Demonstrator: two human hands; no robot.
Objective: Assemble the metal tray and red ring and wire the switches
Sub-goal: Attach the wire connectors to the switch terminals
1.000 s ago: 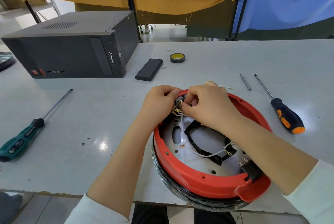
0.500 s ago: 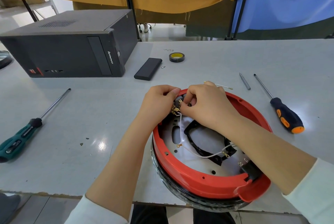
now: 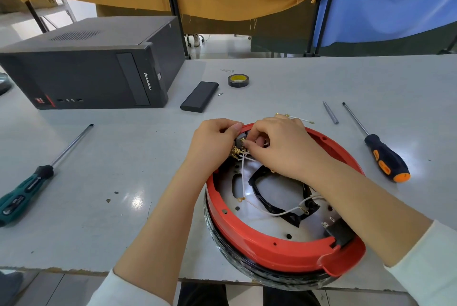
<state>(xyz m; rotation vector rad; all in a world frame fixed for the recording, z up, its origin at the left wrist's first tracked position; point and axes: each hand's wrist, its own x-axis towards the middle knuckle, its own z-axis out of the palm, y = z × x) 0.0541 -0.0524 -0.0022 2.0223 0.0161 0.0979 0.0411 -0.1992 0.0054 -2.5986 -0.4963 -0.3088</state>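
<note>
A red ring (image 3: 259, 249) sits around a round metal tray (image 3: 259, 221) at the table's front edge, overhanging it slightly. At the ring's far left rim is a black switch (image 3: 239, 141) with brass terminals. My left hand (image 3: 212, 145) grips the rim and the switch from the left. My right hand (image 3: 282, 147) pinches a white wire (image 3: 243, 177) at the switch terminals. Another white wire (image 3: 284, 213) crosses a black bracket (image 3: 279, 209) on the tray. A second black switch (image 3: 340, 231) sits at the ring's near right.
A green-handled screwdriver (image 3: 27, 187) lies at left, a black-and-orange screwdriver (image 3: 380, 157) and a metal bit (image 3: 331, 112) at right. A black computer case (image 3: 86, 73), a black bar (image 3: 199, 96), a tape roll (image 3: 238, 80) and a loose wire (image 3: 296, 117) lie farther back.
Both hands stay at the switch on the far left rim; my right fingers have shifted slightly on the wire. Nothing else has moved.
</note>
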